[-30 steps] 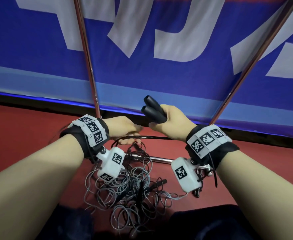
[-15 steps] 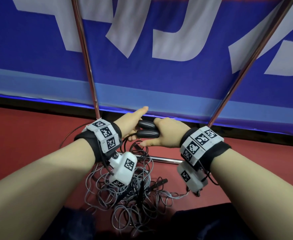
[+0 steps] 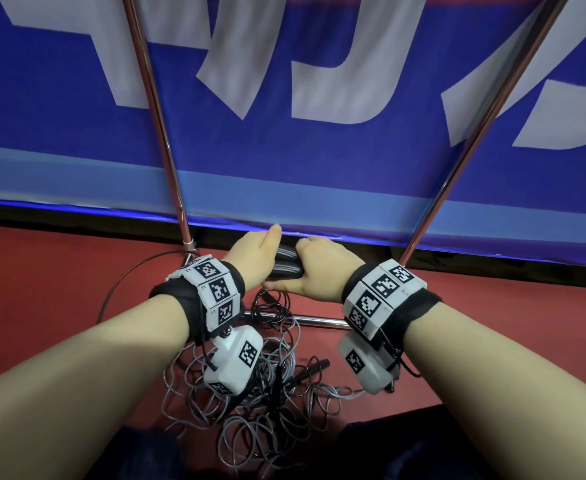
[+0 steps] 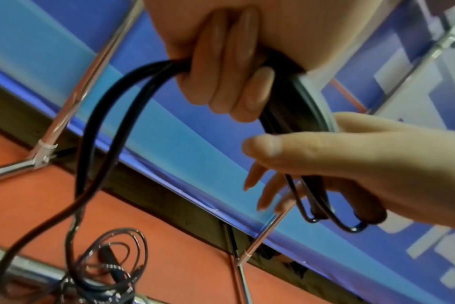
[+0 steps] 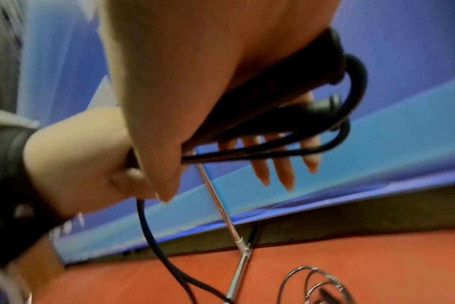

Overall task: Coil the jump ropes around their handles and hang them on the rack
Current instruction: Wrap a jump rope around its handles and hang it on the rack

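Two black jump rope handles (image 3: 286,265) lie side by side, roughly level, between my hands in the middle of the head view. My right hand (image 3: 322,268) grips the handles (image 5: 286,86) and some turns of the black rope (image 4: 91,164), fingers curled round them (image 4: 221,67). My left hand (image 3: 255,258) lies against the handles' left end with thumb up and fingers (image 5: 275,164) straight and spread. Thin rope loops (image 4: 333,214) hang past those fingers. The rest of the black rope (image 3: 118,282) trails down to the floor.
A tangled pile of grey and black jump ropes (image 3: 260,403) lies on the red floor below my wrists. The rack's two chrome posts (image 3: 153,109) (image 3: 485,109) rise in front of a blue banner (image 3: 319,168), with a base bar (image 3: 315,320) on the floor.
My right hand lowered the handles and turned them from pointing up to level. The left hand left the rope and came up against the handles with straight fingers.
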`<state>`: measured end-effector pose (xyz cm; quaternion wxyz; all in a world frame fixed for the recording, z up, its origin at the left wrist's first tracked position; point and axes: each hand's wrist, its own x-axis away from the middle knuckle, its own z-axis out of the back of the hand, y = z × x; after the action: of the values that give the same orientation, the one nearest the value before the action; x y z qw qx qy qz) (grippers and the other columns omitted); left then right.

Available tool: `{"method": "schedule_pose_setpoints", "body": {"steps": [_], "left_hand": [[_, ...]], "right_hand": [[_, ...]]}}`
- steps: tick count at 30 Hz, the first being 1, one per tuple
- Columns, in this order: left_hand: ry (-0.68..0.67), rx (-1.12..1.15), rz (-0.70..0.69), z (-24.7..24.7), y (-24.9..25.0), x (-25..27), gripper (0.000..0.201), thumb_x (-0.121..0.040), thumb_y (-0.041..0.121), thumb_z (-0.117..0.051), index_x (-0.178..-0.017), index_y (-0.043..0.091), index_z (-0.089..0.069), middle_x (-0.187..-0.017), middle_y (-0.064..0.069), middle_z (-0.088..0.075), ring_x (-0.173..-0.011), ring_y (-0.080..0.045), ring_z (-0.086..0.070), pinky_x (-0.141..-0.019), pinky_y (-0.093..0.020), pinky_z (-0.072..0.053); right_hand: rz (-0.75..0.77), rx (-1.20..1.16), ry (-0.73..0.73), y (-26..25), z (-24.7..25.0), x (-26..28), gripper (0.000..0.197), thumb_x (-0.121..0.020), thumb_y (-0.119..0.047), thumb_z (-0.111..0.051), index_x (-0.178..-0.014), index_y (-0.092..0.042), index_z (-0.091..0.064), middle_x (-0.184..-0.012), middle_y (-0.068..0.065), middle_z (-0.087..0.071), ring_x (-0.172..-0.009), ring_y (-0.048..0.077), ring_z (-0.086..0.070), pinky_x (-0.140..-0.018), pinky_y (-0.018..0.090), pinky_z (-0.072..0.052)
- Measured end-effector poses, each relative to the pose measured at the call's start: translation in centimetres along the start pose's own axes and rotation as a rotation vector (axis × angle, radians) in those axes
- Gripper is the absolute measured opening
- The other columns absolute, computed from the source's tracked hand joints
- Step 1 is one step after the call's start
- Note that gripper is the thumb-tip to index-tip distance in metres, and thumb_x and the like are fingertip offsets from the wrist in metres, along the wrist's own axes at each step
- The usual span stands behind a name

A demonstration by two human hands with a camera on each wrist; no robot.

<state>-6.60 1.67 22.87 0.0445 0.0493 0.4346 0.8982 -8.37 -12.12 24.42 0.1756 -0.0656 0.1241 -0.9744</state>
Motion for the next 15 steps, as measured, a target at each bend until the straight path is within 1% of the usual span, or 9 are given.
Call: {"method": "schedule_pose_setpoints", "body": {"steps": [2,4,6,7,8,9,11,12,15], "left_hand": [[-0.019,-0.025,-0.046,0.0,-0.1,0.2,0.050,-0.103,0.036,-0.025,-0.062,0.015,-0.045,-0.064,0.000,-0.051,-0.069,-0.021,-0.049,-0.064,-0.029,-0.027],[-0.029,-0.086,-0.097,-0.1,0.0,0.5,0.049,-0.103,0.037,-0.023,-0.062,0.018,-0.043,-0.064,0.002,-0.049,-0.072,-0.023,-0.048,-0.068,-0.030,-0.029],[-0.037,-0.155,-0.136,-0.2,0.5,0.9,0.048,-0.103,0.037,-0.021,-0.064,0.018,-0.040,-0.065,0.003,-0.046,-0.074,-0.024,-0.046,-0.069,-0.032,-0.029],[-0.033,-0.186,-0.146,-0.2,0.8,1.1,0.046,-0.104,0.036,-0.020,-0.067,0.015,-0.039,-0.067,0.002,-0.045,-0.076,-0.024,-0.046,-0.070,-0.032,-0.029],[-0.021,-0.210,-0.153,-0.2,1.1,1.3,0.043,-0.104,0.034,-0.019,-0.071,0.014,-0.038,-0.069,0.001,-0.045,-0.079,-0.025,-0.046,-0.071,-0.032,-0.029],[-0.006,-0.229,-0.159,-0.1,1.3,1.4,0.040,-0.104,0.034,-0.019,-0.075,0.014,-0.038,-0.073,0.000,-0.045,-0.081,-0.025,-0.046,-0.072,-0.032,-0.030],[0.013,-0.267,-0.165,0.0,1.4,1.5,0.039,-0.104,0.036,-0.018,-0.077,0.015,-0.037,-0.075,0.000,-0.045,-0.083,-0.026,-0.048,-0.072,-0.033,-0.031],[0.017,-0.286,-0.165,0.1,1.3,1.6,0.042,-0.104,0.037,-0.017,-0.074,0.015,-0.036,-0.073,0.001,-0.045,-0.082,-0.026,-0.048,-0.071,-0.033,-0.031],[0.008,-0.295,-0.151,0.1,1.2,1.7,0.046,-0.103,0.039,-0.015,-0.067,0.020,-0.034,-0.068,0.002,-0.044,-0.075,-0.025,-0.045,-0.070,-0.033,-0.030]], "right_hand": [[-0.027,-0.057,-0.065,0.4,-0.1,0.1,0.051,-0.076,-0.062,-0.067,-0.087,-0.018,-0.045,-0.087,-0.001,-0.055,-0.074,0.018,-0.051,-0.066,0.028,-0.037],[-0.091,-0.198,-0.162,0.9,0.2,0.5,0.050,-0.075,-0.056,-0.072,-0.092,-0.020,-0.042,-0.085,-0.006,-0.055,-0.074,0.014,-0.052,-0.065,0.029,-0.039],[-0.117,-0.309,-0.213,1.2,0.4,0.8,0.052,-0.072,-0.046,-0.079,-0.101,-0.018,-0.046,-0.089,-0.005,-0.058,-0.079,0.013,-0.055,-0.068,0.028,-0.043],[-0.113,-0.334,-0.218,1.2,0.4,0.8,0.048,-0.072,-0.039,-0.081,-0.102,-0.015,-0.051,-0.089,-0.003,-0.062,-0.079,0.015,-0.058,-0.069,0.027,-0.045],[-0.106,-0.360,-0.218,1.2,0.4,0.8,0.039,-0.073,-0.031,-0.081,-0.096,-0.014,-0.055,-0.084,0.000,-0.065,-0.075,0.016,-0.060,-0.068,0.026,-0.046],[-0.109,-0.389,-0.215,1.1,0.3,0.7,0.030,-0.074,-0.023,-0.080,-0.088,-0.013,-0.056,-0.076,0.003,-0.065,-0.066,0.017,-0.061,-0.063,0.026,-0.048],[-0.127,-0.405,-0.203,0.8,0.1,0.7,0.025,-0.074,-0.015,-0.077,-0.077,-0.013,-0.052,-0.064,0.004,-0.060,-0.051,0.018,-0.057,-0.052,0.026,-0.048],[-0.130,-0.360,-0.183,0.7,0.0,0.7,0.026,-0.074,-0.016,-0.076,-0.075,-0.015,-0.051,-0.063,0.002,-0.057,-0.051,0.017,-0.054,-0.050,0.025,-0.045],[-0.124,-0.234,-0.118,0.6,0.2,0.7,0.026,-0.074,-0.022,-0.075,-0.072,-0.019,-0.049,-0.065,-0.003,-0.054,-0.057,0.014,-0.052,-0.052,0.024,-0.041]]}}
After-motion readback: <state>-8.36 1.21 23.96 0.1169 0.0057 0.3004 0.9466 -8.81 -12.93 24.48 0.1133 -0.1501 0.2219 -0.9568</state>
